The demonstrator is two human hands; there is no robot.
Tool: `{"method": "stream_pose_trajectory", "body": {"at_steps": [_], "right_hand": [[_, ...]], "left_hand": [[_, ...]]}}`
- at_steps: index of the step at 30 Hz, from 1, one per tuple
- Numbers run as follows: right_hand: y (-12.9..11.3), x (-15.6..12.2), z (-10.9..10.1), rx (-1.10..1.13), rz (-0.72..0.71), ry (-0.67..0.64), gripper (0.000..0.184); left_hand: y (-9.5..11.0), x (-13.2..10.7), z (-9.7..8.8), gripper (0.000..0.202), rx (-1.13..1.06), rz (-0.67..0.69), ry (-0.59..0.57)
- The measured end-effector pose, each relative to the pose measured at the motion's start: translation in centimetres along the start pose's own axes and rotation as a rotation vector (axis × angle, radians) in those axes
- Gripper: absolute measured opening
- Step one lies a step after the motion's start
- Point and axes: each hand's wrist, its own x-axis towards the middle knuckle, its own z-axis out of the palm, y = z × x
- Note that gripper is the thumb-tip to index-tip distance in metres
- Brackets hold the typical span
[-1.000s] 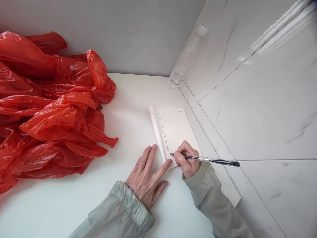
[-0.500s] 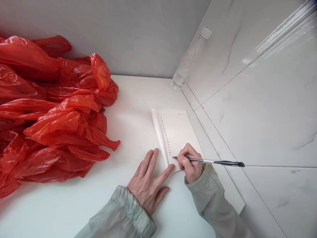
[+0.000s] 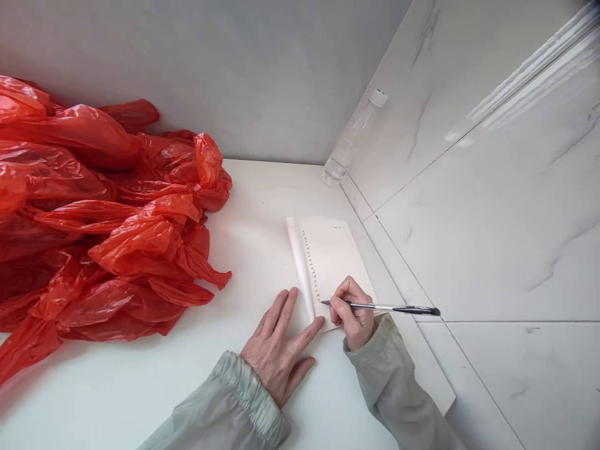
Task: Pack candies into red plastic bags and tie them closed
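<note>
My right hand (image 3: 352, 314) grips a pen (image 3: 389, 307) with a clear barrel and dark end, its tip at the lower left part of a notebook page. The notebook (image 3: 335, 256) lies on the white table, its earlier pages rolled back along the left side. A column of small handwritten marks runs down the page's left edge, and a few more sit at the top right. My left hand (image 3: 279, 350) rests flat with fingers spread, its index finger touching the bottom left corner of the notebook.
A heap of red plastic bags (image 3: 122, 237) covers the table's left side. A clear bottle with a white cap (image 3: 349, 147) stands in the far corner, against the wall. White marble-patterned tiles (image 3: 506, 231) line the right side, and a grey wall (image 3: 225, 75) rises behind the white table (image 3: 253, 244).
The view has shifted, so the bags, bottle and notebook appear slightly lower. The pen tip stays close to the last marks in the column. My left hand has kept its place by the notebook.
</note>
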Motion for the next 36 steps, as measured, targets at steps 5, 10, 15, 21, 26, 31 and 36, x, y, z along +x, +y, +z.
{"method": "stream_pose_trajectory", "body": {"at_steps": [5, 10, 15, 21, 26, 31, 36], "right_hand": [[-0.1, 0.0, 0.0, -0.039, 0.01, 0.02, 0.019], [-0.2, 0.0, 0.2, 0.01, 0.029, 0.021, 0.015], [-0.1, 0.2, 0.5, 0.067, 0.034, 0.019, 0.019], [0.2, 0.3, 0.9, 0.14, 0.084, 0.04, 0.036], [0.6, 0.3, 0.9, 0.237, 0.142, 0.087, 0.044], [1.2, 0.2, 0.5, 0.236, 0.158, 0.051, 0.044], [1.5, 0.8, -0.1, 0.134, 0.15, -0.053, 0.057]], "left_hand": [[0.1, 0.0, 0.1, 0.069, -0.012, -0.004, 0.013], [0.0, 0.2, 0.1, 0.066, -0.003, 0.004, 0.016], [-0.4, 0.1, 0.1, 0.064, 0.024, 0.03, 0.025], [-0.6, -0.4, 0.2, 0.074, 0.037, 0.028, 0.045], [-0.3, -0.7, 0.8, 0.077, 0.03, -0.024, 0.048], [-0.3, -0.8, 1.1, 0.078, 0.02, -0.034, 0.077], [-0.6, -0.8, 1.0, 0.077, 0.051, 0.004, 0.054]]}}
